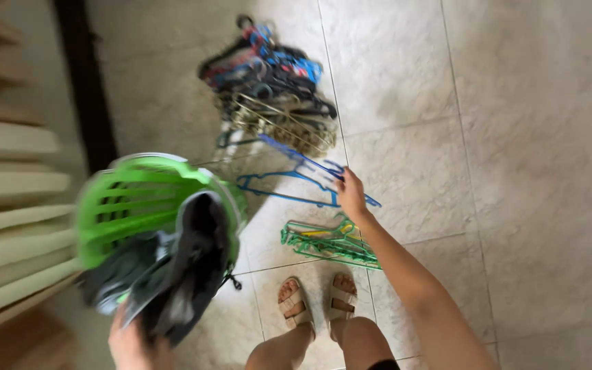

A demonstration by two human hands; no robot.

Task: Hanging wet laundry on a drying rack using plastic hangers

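Two hands in view. Floor (515, 137): pale marbled tile; slatted wood at L. R hand (352, 195) pinches blue hanger (289, 181), green hangers (327, 243) just below grip, mixed hanger pile (272, 82) beyond. L hand (131, 342) grips dark clothes (173, 274) spilling from green basket (131, 199).

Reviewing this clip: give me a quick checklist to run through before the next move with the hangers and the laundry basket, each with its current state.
1. Right hand on a blue hanger: ok, fingers rest on its end; a closed grasp cannot be told.
2. Left hand supports the green laundry basket: ok, at the bottom edge of the view, touching the clothes.
3. Dark clothes secure: not ok, they spill over the tilted rim.
4. Green hangers away from the sandalled feet: ok, on the floor just ahead.
5. Hanger pile untangled: not ok, heaped together.
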